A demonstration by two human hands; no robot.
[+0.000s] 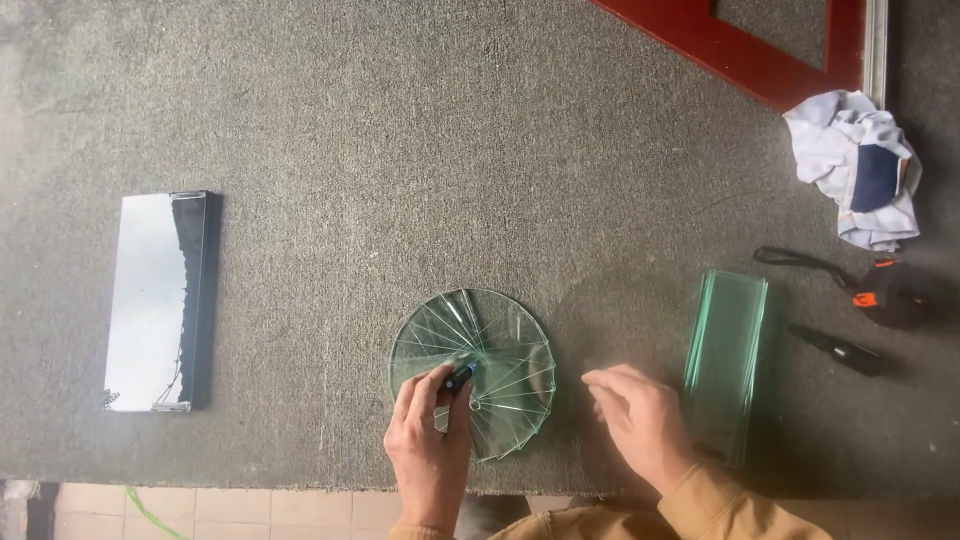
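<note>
I am pressing my left hand [428, 440] down on a round fan of clear glass pieces [478, 368] lying near the front edge of the grey carpeted counter [420, 150], my fingers curled tight around a small dark tool [460, 377] whose tip is touching the glass. My right hand [638, 420] is hovering loosely open over the counter, holding nothing, between the fan and a stack of greenish glass strips [727, 352] just beside it. A mirror panel [155, 300] is lying well apart to my left. A crumpled cloth [858, 165], a tape measure [885, 295] and a black marker [840, 348] are sitting at my right.
</note>
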